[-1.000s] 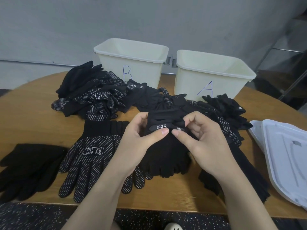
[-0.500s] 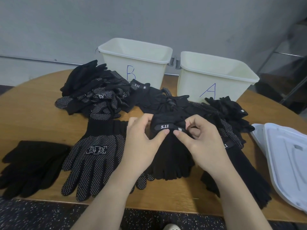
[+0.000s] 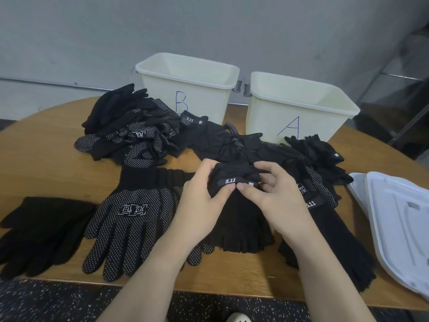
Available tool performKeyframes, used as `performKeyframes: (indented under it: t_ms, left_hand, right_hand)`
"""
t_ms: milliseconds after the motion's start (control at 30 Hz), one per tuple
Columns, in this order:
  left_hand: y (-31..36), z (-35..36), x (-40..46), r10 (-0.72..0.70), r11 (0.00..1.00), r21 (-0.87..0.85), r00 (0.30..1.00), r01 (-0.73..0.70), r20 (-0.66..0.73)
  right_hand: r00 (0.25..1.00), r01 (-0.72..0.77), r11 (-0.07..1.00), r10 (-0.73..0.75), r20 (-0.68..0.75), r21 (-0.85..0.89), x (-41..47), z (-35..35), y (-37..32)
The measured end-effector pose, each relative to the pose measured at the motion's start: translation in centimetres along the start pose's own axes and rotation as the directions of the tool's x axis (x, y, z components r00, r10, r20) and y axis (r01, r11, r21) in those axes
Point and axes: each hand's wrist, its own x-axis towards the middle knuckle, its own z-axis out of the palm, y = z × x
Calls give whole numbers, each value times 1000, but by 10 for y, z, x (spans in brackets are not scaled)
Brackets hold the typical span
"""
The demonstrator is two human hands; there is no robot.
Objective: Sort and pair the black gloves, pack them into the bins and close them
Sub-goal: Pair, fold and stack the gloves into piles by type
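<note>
Centrally, two hands pinch the cuff of a black fleece glove over a round wooden worktop point(image 3: 46, 159).

Left hand point(image 3: 197, 205) and right hand point(image 3: 274, 201) meet thumb to thumb, both gripping the "5.11" glove point(image 3: 241, 219); its cuff is partly hidden by fingers. At 9 o'clock lies a dotted glove point(image 3: 130, 219), then a plain glove point(image 3: 41, 231) cut off by the edge. At 11 o'clock stands bin B point(image 3: 188, 89), at 1 o'clock bin A point(image 3: 299, 108), with a tangled glove pile point(image 3: 130, 135) before them. At 3 o'clock, white lids point(image 3: 399, 224) run out of view.

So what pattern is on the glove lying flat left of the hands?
Small white dots on black, in the head view: dotted glove.
</note>
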Motion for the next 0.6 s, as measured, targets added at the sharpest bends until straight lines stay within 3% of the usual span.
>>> performKeyframes:
  t_ms: [267, 600]
  left_hand:
    - [21, -16, -9, -44, 948, -314, 998, 55, 42]
    - [41, -29, -31, -44, 889, -456, 999, 53, 29]
  right_hand:
    - [979, 150, 978, -167, 116, 143, -15, -8, -17]
    - [927, 299, 924, -341, 159, 239, -39, -7, -37]
